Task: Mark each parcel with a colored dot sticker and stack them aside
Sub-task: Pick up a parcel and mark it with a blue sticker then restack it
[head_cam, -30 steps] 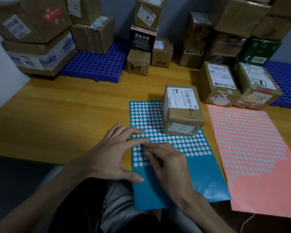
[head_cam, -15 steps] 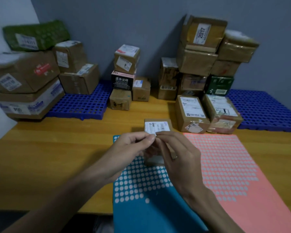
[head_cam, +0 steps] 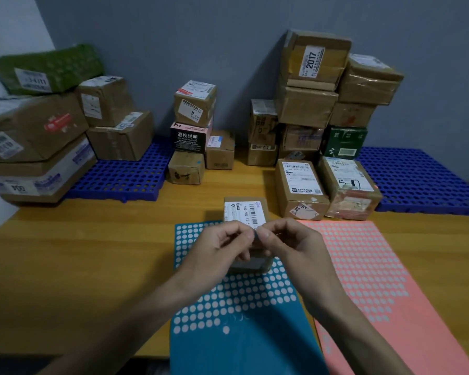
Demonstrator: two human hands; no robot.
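Both of your hands meet over the small brown cardboard parcel with a white barcode label, which sits on the far end of the blue sticker sheet patterned with white dots on the yellow wooden surface. Your left hand and right hand each have thumb and fingertips drawn together on a tiny blue sliver, probably a peeled dot sticker, held just above the label. This parcel looks unmarked as yet: the dot has to be pressed on and the box set aside. The pink sticker sheet lies just beside the blue one. Stacks of brown cardboard boxes stand along the grey wall; whether any already carries a dot cannot be told.
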